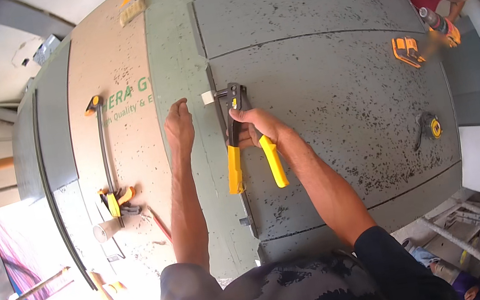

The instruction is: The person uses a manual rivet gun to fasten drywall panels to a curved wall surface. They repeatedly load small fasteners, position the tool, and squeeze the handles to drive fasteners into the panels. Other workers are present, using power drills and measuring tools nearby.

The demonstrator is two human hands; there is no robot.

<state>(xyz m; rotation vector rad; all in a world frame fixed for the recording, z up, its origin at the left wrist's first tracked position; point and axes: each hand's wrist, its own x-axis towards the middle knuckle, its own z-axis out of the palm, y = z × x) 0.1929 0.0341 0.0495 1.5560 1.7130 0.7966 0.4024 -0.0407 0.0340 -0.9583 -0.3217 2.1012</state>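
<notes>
A tabletop [174, 52] carries a large, dark-flecked grey panel [332, 89] on its right, with a long bar clamp [104, 142] well apart to the left. Over the panel's left edge is the yellow-handled riveter [234, 94], handles spread, in the wrapped grip of the right hand [263, 125]. The left hand's [180, 128] grip is curled narrow, contents uncertain, near a small white piece [208, 98] at the riveter's nose.
</notes>
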